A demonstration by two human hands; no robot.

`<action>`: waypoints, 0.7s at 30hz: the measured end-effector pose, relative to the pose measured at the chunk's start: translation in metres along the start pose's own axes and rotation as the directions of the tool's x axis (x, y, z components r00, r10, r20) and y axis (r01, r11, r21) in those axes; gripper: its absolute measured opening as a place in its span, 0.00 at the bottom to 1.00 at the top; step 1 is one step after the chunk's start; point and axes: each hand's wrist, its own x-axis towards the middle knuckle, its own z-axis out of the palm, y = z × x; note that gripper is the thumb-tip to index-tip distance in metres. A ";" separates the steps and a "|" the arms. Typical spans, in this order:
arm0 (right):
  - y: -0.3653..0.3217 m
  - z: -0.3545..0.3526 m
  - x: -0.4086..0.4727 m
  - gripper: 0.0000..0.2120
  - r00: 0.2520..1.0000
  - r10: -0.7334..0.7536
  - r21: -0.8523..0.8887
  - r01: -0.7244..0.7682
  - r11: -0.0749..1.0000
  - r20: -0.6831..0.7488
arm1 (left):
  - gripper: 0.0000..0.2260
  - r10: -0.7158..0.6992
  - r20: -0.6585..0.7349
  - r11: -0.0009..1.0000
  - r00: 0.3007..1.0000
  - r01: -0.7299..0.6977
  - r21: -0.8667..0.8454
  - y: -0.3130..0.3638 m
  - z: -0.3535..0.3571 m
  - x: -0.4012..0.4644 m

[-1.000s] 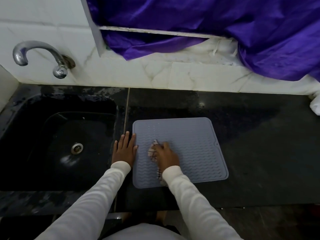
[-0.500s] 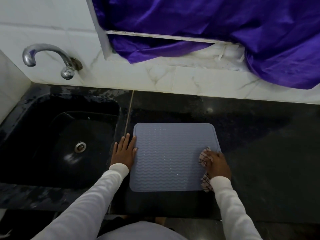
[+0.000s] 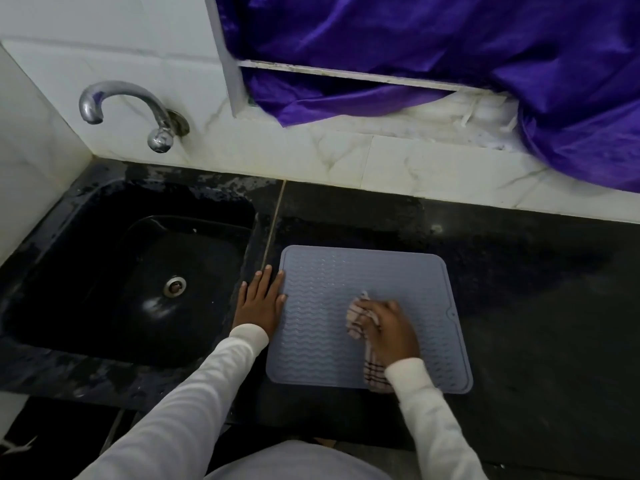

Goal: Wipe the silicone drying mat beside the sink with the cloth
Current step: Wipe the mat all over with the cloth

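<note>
Lying flat on the black counter (image 3: pixel 536 306) in the lower middle of the frame, the grey silicone drying mat (image 3: pixel 346 271) sits just to the right of the black sink (image 3: pixel 104 271), its surface covered in wavy ridges and its corners rounded. The right hand (image 3: pixel 389 332) rests on the mat a little right of its centre, fingers curled over a bunched checked cloth (image 3: pixel 356 322) and pressing it down onto the ridges; one end of the cloth pokes out past the fingertips toward the left of the frame, and the other end trails back under the wrist to the mat's near edge. The left hand (image 3: pixel 259 304) lies flat with its fingers straight and close together, palm down on the strip of counter between sink and mat, its thumb side touching the mat's left edge. Both arms come up from the bottom of the frame in white sleeves (image 3: pixel 194 403). In the sink, a metal drain (image 3: pixel 175 285) shines near the middle of the basin. A curved chrome tap (image 3: pixel 138 109) juts from the white marbled wall tiles (image 3: pixel 346 157) at the upper left, and purple fabric (image 3: pixel 450 46) drapes across the upper right of the frame, spilling down over a white ledge toward the counter.
</note>
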 end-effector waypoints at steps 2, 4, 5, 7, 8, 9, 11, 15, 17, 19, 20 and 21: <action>-0.026 0.021 0.018 0.16 0.999 -0.036 -0.027 0.037 0.999 0.032 | 0.30 0.003 0.014 1.000 1.000 -0.003 0.001 -0.001 0.000 0.001; -0.052 0.044 0.038 0.19 0.996 -0.048 -0.071 0.053 0.996 0.072 | 0.29 0.003 0.023 1.000 1.000 -0.003 0.005 -0.002 -0.001 0.002; -0.063 0.054 0.048 0.21 0.993 -0.068 -0.106 0.078 0.991 0.094 | 0.29 0.005 0.025 1.000 1.000 -0.006 0.007 -0.003 -0.002 0.002; -0.078 0.078 0.060 0.23 0.978 -0.137 -0.161 0.162 0.974 0.154 | 0.31 0.010 0.033 1.000 0.999 -0.011 0.020 -0.002 -0.004 0.003; -0.082 0.087 0.065 0.21 0.973 -0.157 -0.192 0.188 0.963 0.166 | 0.32 0.010 0.036 1.000 0.999 -0.011 0.024 -0.002 -0.006 0.003; -0.086 0.094 0.068 0.19 0.980 -0.129 -0.174 0.155 0.973 0.149 | 0.31 0.010 0.040 1.000 0.999 -0.012 0.026 -0.003 -0.006 0.003; -0.085 0.106 0.072 0.21 0.994 -0.049 -0.162 0.064 0.985 0.096 | 0.29 0.019 0.043 0.999 0.999 -0.021 0.040 -0.004 -0.007 0.004; -0.068 0.100 0.074 0.28 0.989 -0.045 -0.387 0.097 0.917 0.139 | 0.26 0.040 0.036 0.998 0.999 -0.041 0.043 -0.007 -0.007 0.003; -0.057 0.092 0.076 0.26 0.994 -0.022 -0.406 0.064 0.912 0.107 | 0.26 0.046 0.021 0.998 0.999 -0.047 0.038 -0.006 -0.006 0.003; -0.047 0.081 0.079 0.21 0.998 0.000 -0.392 0.022 0.920 0.056 | 0.26 0.055 0.010 0.998 0.998 -0.055 0.031 -0.008 -0.005 0.003; -0.041 0.074 0.080 0.19 0.999 0.009 -0.380 0.012 0.925 0.052 | 0.26 0.058 0.017 0.998 0.998 -0.059 0.033 -0.009 -0.005 0.003; -0.036 0.066 0.082 0.17 0.998 0.027 -0.356 -0.008 0.934 0.048 | 0.26 0.061 0.019 0.998 0.998 -0.061 0.031 -0.010 -0.003 0.002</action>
